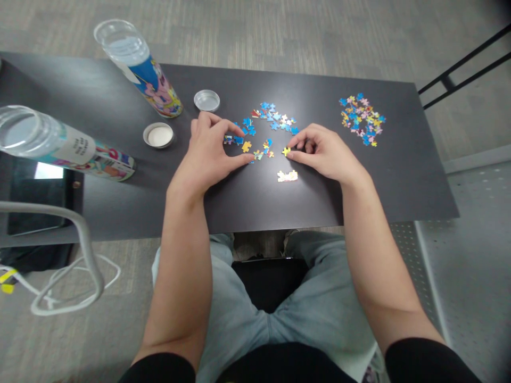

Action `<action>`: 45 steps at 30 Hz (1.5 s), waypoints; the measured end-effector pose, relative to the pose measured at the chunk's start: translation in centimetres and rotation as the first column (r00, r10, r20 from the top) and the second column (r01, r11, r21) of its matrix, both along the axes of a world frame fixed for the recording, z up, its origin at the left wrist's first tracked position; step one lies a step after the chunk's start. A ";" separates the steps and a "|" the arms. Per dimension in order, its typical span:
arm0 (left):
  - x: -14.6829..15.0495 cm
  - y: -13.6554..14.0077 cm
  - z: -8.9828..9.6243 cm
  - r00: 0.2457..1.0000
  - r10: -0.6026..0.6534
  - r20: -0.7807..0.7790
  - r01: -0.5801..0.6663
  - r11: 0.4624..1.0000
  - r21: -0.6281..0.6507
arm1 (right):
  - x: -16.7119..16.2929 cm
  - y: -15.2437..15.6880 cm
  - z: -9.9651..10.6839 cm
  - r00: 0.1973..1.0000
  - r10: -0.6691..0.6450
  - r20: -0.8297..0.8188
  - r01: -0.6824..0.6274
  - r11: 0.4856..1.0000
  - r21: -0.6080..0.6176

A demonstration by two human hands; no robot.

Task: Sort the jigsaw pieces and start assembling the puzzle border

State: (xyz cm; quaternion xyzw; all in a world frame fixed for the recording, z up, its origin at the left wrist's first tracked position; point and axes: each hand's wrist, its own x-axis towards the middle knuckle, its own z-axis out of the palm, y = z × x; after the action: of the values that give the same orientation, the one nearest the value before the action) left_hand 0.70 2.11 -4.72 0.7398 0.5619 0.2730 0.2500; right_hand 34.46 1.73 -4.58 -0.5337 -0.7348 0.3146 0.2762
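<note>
My right hand [325, 152] pinches a small yellow jigsaw piece [286, 151] at the table's middle, between thumb and fingertips. Thumb and index finger of my left hand [209, 146] are spread apart around some loose pieces. Between them lies an orange-yellow jigsaw piece [246, 146], and a blue jigsaw section [235, 140] sits partly under the index finger. More mixed jigsaw pieces [268, 150] lie between the two hands. Closer to me rests a pale jigsaw strip [287, 176], washed out by glare. Beyond the hands, mostly blue jigsaw pieces [273, 115] form a loose arc.
A larger heap of jigsaw pieces [361, 119] lies at the right. On the left stand two clear-topped printed canisters, one farther [147, 74] and one nearer [75, 146], beside two round lids [206, 100] [158, 135]. A dark tablet [38, 199] and a grey curved tube [85, 239] are at lower left.
</note>
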 end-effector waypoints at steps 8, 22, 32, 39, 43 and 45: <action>-0.2 0.2 0.0 1.000 0.002 -0.024 -0.002 1.000 -0.017 | 1.1 -0.6 0.8 0.973 0.018 -0.230 -0.071 0.971 -0.227; -0.3 0.1 0.2 1.000 -0.008 -0.007 0.007 0.999 -0.044 | 1.7 -1.0 1.8 0.960 0.146 -0.238 -0.216 0.928 -0.304; -0.3 0.2 0.2 1.000 -0.005 -0.023 0.003 0.999 -0.051 | 1.5 -1.2 2.2 0.978 0.128 -0.164 -0.172 0.942 -0.289; 0.0 0.1 0.4 0.999 -0.009 -0.047 0.007 0.998 -0.056 | 1.3 -1.1 1.8 0.984 0.130 -0.123 -0.156 0.959 -0.238; -0.1 0.1 0.1 0.999 -0.001 -0.035 -0.001 0.999 -0.042 | 1.3 -1.1 1.7 0.983 0.179 -0.037 -0.182 0.974 -0.133; -0.1 0.2 0.0 1.000 0.006 -0.026 -0.007 0.999 -0.040 | 1.4 -1.0 1.7 0.980 0.198 -0.004 -0.197 0.973 -0.120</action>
State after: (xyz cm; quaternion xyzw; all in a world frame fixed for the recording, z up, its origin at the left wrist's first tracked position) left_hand 0.58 2.29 -4.71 0.7361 0.5730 0.2528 0.2567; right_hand 35.87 0.77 -2.93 -0.4749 -0.7651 0.3819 0.2082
